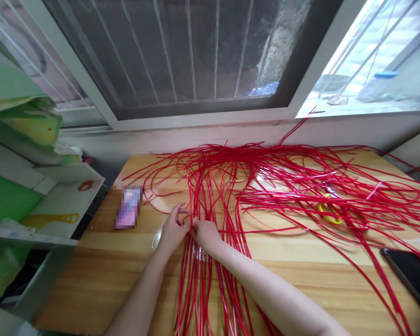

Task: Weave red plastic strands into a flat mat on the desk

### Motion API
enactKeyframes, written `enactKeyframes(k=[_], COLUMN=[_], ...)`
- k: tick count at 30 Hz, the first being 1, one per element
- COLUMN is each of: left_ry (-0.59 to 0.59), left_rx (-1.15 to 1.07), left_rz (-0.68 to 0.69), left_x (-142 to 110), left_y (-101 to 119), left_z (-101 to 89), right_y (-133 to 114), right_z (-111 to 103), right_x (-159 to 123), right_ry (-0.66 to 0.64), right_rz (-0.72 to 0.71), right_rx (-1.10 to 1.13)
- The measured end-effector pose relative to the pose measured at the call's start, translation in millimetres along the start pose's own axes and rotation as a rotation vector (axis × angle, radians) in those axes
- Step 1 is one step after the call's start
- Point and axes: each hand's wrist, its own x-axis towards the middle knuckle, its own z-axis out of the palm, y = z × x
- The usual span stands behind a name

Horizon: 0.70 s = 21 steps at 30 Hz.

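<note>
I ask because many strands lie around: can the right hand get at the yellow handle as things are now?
Probably yes, with care: only red strands seem to lie between the right hand and the yellow handle, though some cross over it, and this hand appears to pinch others now.

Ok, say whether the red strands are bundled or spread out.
Spread out: the red strands fan across the wooden table, crossing at many angles.
</note>
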Motion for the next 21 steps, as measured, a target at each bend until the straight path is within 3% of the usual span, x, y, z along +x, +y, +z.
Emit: enactKeyframes(k=[2, 5, 7, 10, 13, 16, 18, 21], left_ry=[0.057, 0.013, 0.003, 0.084, 0.111, 0.132, 0.216, 0.403], left_rx=[-0.019, -0.086, -0.192, -0.365, -0.455, -0.531, -0.584, -0.611], left_rz=[-0.118, -0.354, -0.419, -0.420, -0.455, -0.514, -0.519, -0.308], left_x=[3.3, 7.1, 7.1, 2.8, -2.1, -2.6, -0.9, -0.6], left_y=[-2.1, -6.5, -8.6, -9.2, -8.0, -8.8, -11.6, -15.8], left_z=[-3.9, -12.3, -18.6, -29.9, -43.6, -55.2, -57.9, -50.0], right_y=[-0.2, 0.3, 2.4, 14.3, 43.5, 85.0, 109.3, 127.9], right_z=[1.2, 2.1, -1.7, -19.2, -45.4, -64.6, -68.6, -64.8], right_x=[-1.0, -3.8, -6.5, -11.5, -18.6, -33.1, -48.5, -74.7], right_ry=[0.002, 0.010, 0.020, 0.063, 0.196, 0.253, 0.275, 0.327], right_rz=[-0.007, -0.045, -0.088, -0.156, -0.070, 0.029, 0.070, 0.065], right_rx=[-0.008, 0.012, 0.093, 0.318, 0.407, 0.327, 0.219, 0.068])
